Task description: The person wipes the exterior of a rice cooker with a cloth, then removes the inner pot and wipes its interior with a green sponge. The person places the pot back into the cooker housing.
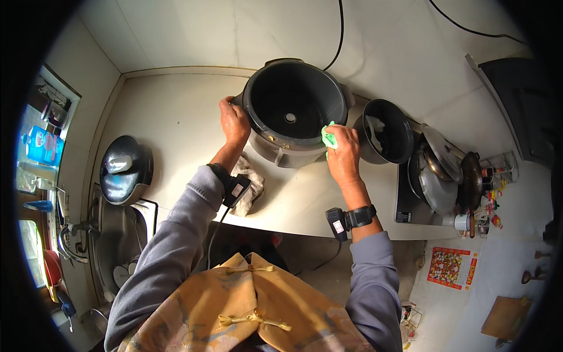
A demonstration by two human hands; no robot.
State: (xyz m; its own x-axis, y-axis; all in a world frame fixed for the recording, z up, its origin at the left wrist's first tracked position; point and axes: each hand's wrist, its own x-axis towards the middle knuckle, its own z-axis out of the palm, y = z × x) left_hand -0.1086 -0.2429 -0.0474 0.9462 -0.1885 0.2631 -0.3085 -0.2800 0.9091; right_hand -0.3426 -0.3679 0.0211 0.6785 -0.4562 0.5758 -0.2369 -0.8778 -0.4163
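Observation:
An electric pressure cooker body (286, 154) stands lidless on the counter, its dark inside showing a round light spot at the bottom. Bits of yellowish food residue (279, 141) stick to its front rim. My left hand (234, 121) grips the cooker's left side handle. In my right hand (343, 149) is a crumpled green cloth (329, 136), pressed against the rim at the front right. A dark inner pot (389, 132) with a pale ladle and some white rice in it is just right of that hand. Below the cooker lies a greyish rag (248, 185), partly behind my left wrist.
The cooker's lid (125, 169) rests at the left beside the sink (114, 246) and its faucet (72, 242). Pans and lids (437, 185) crowd a cooktop (407, 211) at the right. A black cord (341, 39) runs up the wall behind the cooker. The counter's front edge (308, 231) is near my body.

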